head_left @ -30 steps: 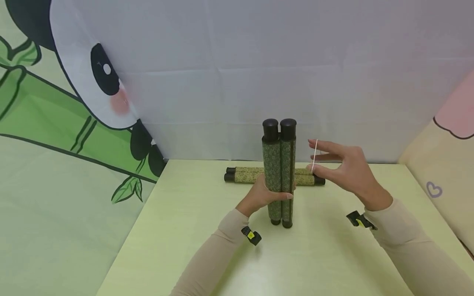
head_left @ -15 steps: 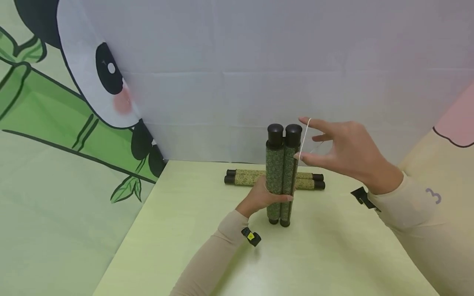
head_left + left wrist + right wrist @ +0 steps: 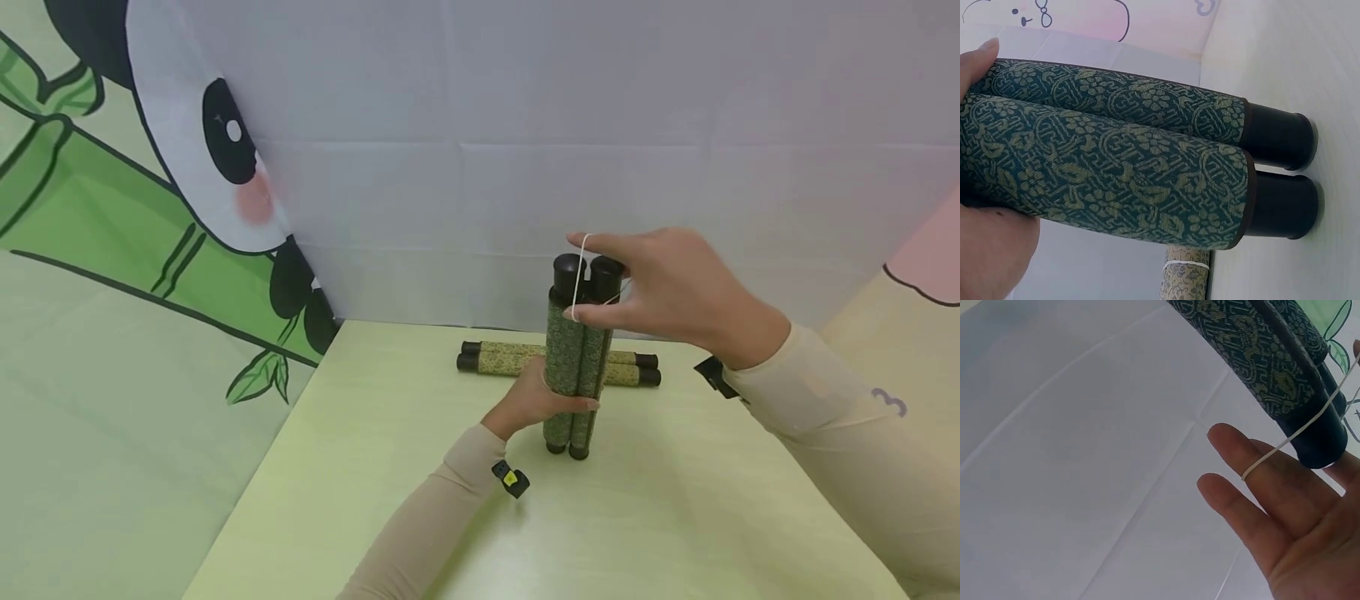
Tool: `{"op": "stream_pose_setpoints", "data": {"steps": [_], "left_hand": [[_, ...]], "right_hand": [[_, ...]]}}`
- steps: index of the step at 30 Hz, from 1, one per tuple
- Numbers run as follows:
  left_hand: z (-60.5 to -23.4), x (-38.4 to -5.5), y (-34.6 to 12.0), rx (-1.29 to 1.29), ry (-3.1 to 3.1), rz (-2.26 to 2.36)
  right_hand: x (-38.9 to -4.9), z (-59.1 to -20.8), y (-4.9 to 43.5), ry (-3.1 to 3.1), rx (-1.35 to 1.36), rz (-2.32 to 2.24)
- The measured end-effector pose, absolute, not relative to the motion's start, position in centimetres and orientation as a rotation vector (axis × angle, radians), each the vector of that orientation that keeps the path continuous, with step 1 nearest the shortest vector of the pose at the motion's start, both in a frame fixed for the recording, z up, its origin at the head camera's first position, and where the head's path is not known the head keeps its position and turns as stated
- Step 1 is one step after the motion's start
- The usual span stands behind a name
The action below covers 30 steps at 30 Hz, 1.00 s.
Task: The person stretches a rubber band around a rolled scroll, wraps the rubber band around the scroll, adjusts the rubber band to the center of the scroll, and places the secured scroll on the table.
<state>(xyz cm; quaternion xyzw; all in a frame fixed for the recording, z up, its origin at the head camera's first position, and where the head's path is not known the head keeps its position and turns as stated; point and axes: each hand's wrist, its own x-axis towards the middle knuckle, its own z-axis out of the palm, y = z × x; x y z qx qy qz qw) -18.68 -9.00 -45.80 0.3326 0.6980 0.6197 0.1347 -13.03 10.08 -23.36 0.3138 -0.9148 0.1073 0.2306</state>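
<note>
A green brocade scroll (image 3: pixel 563 350), rolled on two rods with black knobs, stands upright on the table in the grip of my left hand (image 3: pixel 527 398). The left wrist view shows its floral cloth (image 3: pixel 1116 169) and lower knobs at the tabletop. Above, my right hand (image 3: pixel 678 287) spreads thumb and fingers, stretching a thin white rubber band (image 3: pixel 578 279) between them. In the right wrist view the band (image 3: pixel 1297 432) crosses an upper black knob (image 3: pixel 1322 440), and the extended fingers are beside the scroll's top end.
Behind lies a yellow-patterned scroll (image 3: pixel 498 363), also on two rods with black ends. A white band (image 3: pixel 1186 265) circles it in the left wrist view. The pale table (image 3: pixel 360 467) meets a grey-white cloth backdrop (image 3: pixel 420 200), with a printed panda at left.
My right hand has moved left and up with the rubber band, from beside the green scroll to over its top knobs. The left hand keeps its grip; the scroll's top leans slightly rightward.
</note>
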Motion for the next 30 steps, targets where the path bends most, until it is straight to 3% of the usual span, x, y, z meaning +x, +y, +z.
{"op": "stream_pose_setpoints", "data": {"steps": [13, 30], "left_hand": [[-45.3, -19.4, -8.3, 0.977, 2.021, 1.785], [-45.2, -19.6, -7.7, 0.946, 2.010, 1.778]], "right_hand": [[-14.6, -20.9, 7.9, -2.712, 0.879, -0.064], [-16.2, -18.0, 6.3, -2.895, 1.101, -0.346]]}}
